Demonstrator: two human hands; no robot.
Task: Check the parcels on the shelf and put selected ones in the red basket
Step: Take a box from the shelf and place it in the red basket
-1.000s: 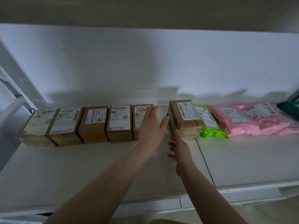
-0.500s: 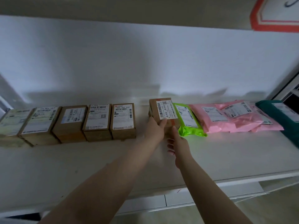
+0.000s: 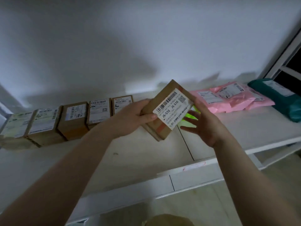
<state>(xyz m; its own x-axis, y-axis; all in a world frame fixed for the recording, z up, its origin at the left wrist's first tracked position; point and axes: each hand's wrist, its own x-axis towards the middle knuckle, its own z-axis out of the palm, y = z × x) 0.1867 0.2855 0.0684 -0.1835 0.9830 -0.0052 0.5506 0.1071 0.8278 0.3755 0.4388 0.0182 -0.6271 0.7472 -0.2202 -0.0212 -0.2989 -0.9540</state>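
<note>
- Box sat pinched in my left hand; right hand hovered spread, holding nothing, at its 3 o'clock.
- One-handed, I judged it might slip.

The light is dim and cool; my arms throw soft shadows on the wall. Everything looks slightly blurred, and the shelf edges bow near the corners.

Six brown cardboard boxes show across the middle of the frame, two pink mailer bags and one teal bag at right, one green bag centre, plus two hands.
</note>
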